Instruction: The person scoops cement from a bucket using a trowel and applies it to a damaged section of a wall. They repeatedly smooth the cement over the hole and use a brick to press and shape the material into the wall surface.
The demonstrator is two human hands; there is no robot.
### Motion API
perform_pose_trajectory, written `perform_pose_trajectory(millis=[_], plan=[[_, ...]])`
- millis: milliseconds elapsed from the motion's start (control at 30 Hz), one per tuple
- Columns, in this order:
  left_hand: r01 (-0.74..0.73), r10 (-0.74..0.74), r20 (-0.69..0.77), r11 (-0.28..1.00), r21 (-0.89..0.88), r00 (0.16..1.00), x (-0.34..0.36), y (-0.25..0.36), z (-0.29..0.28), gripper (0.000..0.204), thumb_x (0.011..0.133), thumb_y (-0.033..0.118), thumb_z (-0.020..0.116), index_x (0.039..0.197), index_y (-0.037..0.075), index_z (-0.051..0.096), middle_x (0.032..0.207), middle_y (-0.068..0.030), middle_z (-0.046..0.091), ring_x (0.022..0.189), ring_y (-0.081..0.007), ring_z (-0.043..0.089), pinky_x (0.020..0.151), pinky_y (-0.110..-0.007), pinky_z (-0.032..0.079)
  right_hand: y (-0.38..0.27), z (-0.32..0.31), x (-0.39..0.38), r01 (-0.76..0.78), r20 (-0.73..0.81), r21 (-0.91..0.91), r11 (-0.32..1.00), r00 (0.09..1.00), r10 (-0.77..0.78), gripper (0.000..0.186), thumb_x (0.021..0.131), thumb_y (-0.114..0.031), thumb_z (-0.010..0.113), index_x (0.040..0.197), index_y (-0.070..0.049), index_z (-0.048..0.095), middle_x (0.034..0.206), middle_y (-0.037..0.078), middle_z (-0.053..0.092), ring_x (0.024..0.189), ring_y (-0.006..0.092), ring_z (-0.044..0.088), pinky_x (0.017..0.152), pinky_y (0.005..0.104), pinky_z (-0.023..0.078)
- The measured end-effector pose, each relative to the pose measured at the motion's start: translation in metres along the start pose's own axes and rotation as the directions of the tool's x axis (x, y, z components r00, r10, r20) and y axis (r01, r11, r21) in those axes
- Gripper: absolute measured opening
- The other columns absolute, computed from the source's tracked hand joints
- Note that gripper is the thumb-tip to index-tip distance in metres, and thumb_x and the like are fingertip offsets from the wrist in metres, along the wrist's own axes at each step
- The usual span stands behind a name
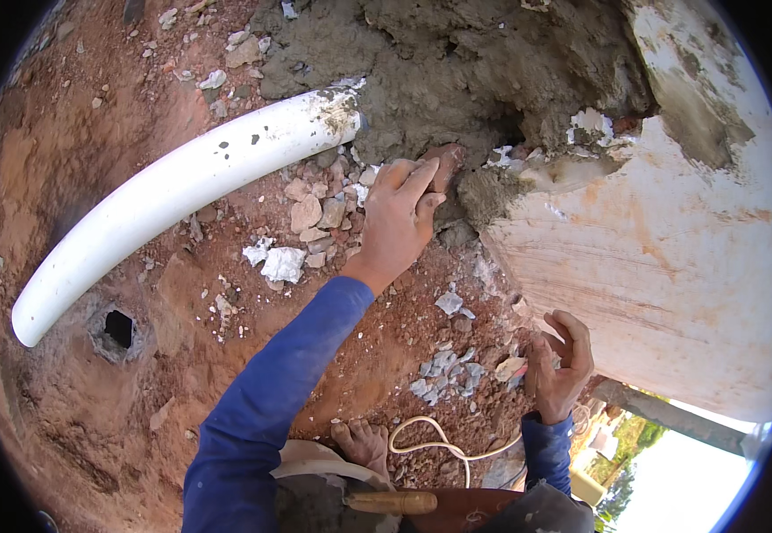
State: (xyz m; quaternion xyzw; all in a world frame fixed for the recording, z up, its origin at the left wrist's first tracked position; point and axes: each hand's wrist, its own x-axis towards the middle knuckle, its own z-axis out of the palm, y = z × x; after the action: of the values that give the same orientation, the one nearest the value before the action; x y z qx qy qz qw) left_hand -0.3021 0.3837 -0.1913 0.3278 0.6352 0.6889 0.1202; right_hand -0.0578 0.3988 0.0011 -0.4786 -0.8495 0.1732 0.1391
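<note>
On the far left, a long white pipe (186,186) lies on the red dirt (75,417). It looks bent. Its low end is at the left, and its dirty top end points up and right, touching the wet grey mortar (457,71). Under its low end is a dark hole (119,329) in the ground.

Next, at the bottom, is what looks like a bucket (319,451) with a pale rim. There is grey stuff in it, but I can't tell if it is wet. Small stones (306,213) sit in a pile below the pipe's top end, with a white lump (284,264) near them. A bare foot (364,444) is just beside the bucket. A wooden handle (395,504) lies sideways by the bucket, but I can't see what tool it is on.

In the middle, the left hand (395,222) has its fingers closed on a brown chunk (445,167). The chunk is at the mortar's bottom edge. Its long way runs up and a bit right, with the free end pointing up to the mortar.

A pale cord (439,435) curls below, near some grey chips (448,371). Farther right, the right hand (564,369) has bent fingers with a small gap and nothing seen in them. It is near the big pale slab (652,258), which blocks the right side.
</note>
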Motion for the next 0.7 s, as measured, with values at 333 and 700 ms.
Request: perform_pose_trajectory(millis=[333, 700], plan=[[-0.058, 0.062, -0.063, 0.997, 0.057, 0.996, -0.004, 0.002, 0.006, 0.044, 0.077, -0.004, 0.072, 0.121, -0.001, 0.066, 0.109, -0.0166, 0.066, 0.096, -0.0346, 0.063, 0.083, -0.041, 0.051, 0.007, -0.004, 0.007, -0.018, -0.013, -0.045, 0.999, 1.0, 0.018, 0.038, 0.084, 0.0, 0.073, 0.12, 0.0, 0.063, 0.118, 0.015, 0.063, 0.106, 0.0243, 0.067, 0.081, 0.0336, 0.061], [-0.102, 0.108, -0.099, 0.993, 0.055, 0.989, 0.001, 0.007, 0.002, 0.042, 0.08, -0.003, 0.073, 0.121, 0.0, 0.066, 0.109, -0.0165, 0.066, 0.095, -0.0327, 0.063, 0.082, -0.039, 0.051, 0.023, -0.013, 0.002, -0.041, -0.029, -0.079, 0.996, 0.999, 0.039, 0.035, 0.084, -0.002, 0.075, 0.117, -0.003, 0.065, 0.119, 0.014, 0.064, 0.103, 0.0223, 0.067, 0.08, 0.0331, 0.061]])
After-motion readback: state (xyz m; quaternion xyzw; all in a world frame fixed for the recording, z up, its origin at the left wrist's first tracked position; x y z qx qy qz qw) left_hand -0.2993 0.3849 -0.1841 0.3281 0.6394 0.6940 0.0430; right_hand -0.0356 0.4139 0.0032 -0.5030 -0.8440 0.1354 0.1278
